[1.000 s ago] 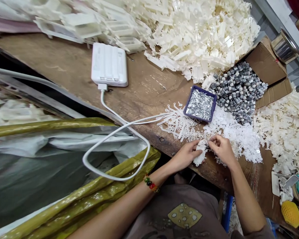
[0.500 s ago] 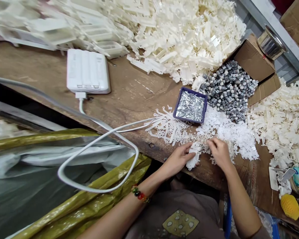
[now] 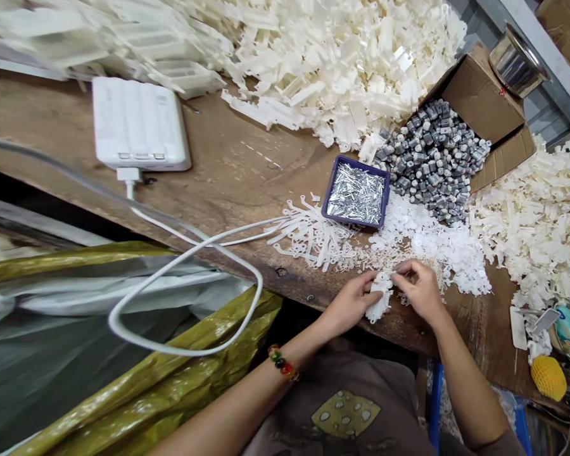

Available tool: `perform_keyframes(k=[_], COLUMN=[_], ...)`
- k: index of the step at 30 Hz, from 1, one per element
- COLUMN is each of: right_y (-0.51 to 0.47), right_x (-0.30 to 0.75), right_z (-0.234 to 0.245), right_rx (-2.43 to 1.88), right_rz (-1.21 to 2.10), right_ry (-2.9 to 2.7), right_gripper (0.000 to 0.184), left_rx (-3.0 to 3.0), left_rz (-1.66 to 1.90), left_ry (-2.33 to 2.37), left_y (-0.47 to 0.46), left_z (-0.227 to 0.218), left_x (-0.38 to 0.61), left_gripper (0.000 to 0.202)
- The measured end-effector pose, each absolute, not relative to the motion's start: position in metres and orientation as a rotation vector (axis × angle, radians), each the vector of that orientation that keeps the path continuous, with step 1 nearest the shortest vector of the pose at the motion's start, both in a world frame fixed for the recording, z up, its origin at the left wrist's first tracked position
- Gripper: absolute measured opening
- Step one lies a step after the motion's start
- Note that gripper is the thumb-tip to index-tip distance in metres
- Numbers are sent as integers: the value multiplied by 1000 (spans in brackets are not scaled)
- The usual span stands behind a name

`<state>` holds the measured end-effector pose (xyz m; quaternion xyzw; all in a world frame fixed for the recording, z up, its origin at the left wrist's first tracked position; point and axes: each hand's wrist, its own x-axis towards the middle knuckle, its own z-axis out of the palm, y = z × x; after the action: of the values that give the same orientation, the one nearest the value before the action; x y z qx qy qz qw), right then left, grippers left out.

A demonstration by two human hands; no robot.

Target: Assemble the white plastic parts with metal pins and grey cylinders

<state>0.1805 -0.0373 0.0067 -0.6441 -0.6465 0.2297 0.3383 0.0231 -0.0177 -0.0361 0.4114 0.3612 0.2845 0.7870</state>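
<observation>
Over the front edge of the table, my left hand (image 3: 354, 301) is closed on a white plastic housing (image 3: 380, 297), thumb on top and fingers behind. My right hand (image 3: 417, 285) pinches at the housing's upper end; whatever sits between its fingertips is too small to make out. Just beyond the hands lie tiny beige plastic parts (image 3: 384, 255) in a loose spread. Clear round discs (image 3: 451, 250) are heaped to their right, and white strips with looped ends (image 3: 308, 237) fan out to the left. Behind these stands a purple tray (image 3: 327, 190) full of metal pins (image 3: 358, 195).
Grey and white small blocks (image 3: 437, 158) spill from a cardboard box (image 3: 487, 95). Cream plastic parts (image 3: 342, 63) are piled along the back, more (image 3: 546, 221) at right. A white power bank (image 3: 140, 126) trails a cable (image 3: 190, 351) over the table's left edge. A metal bowl (image 3: 517, 63) stands behind.
My right hand has come from the small beige parts to the upper end of the housing. The left hand still holds the housing, and the view has shifted slightly.
</observation>
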Motion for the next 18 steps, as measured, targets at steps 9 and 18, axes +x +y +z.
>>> perform_keyframes(k=[9, 18], right_y=[-60, -72], right_x=[155, 192], right_z=[-2, 5], right_rx=[-1632, -1845], right_rz=[248, 172], right_ry=[-1858, -1562], right_gripper=[15, 19], left_rx=[900, 778], left_rz=[655, 568], left_ry=[723, 710], left_y=[-18, -17], left_z=[-37, -29], left_x=[23, 20], left_gripper=[38, 43])
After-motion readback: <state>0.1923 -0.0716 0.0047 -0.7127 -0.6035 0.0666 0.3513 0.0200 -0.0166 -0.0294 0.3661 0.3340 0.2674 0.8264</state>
